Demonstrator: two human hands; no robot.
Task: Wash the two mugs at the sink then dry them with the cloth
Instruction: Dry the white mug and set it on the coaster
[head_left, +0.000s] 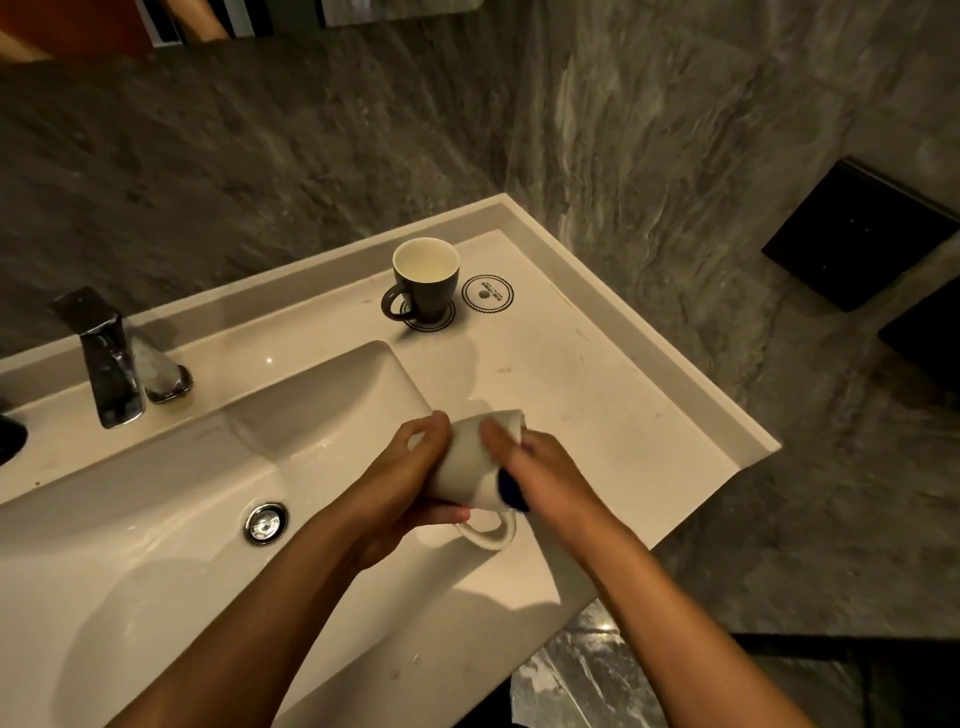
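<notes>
A white mug (470, 462) lies tilted on its side between my hands, above the right edge of the basin, its handle (488, 532) hanging down. My left hand (410, 478) grips its body from the left. My right hand (540, 467) presses on the mug from the right and holds a dark blue cloth (511, 491), mostly hidden under the palm. A second mug (423, 280), dark outside and white inside, stands upright on a round coaster at the back of the counter.
A chrome tap (111, 358) stands at the back left of the white sink (156, 519), with the drain plug (266, 522) below it. A second round coaster (487, 294) lies beside the dark mug. The counter edge (727, 467) drops off at right; grey stone walls surround.
</notes>
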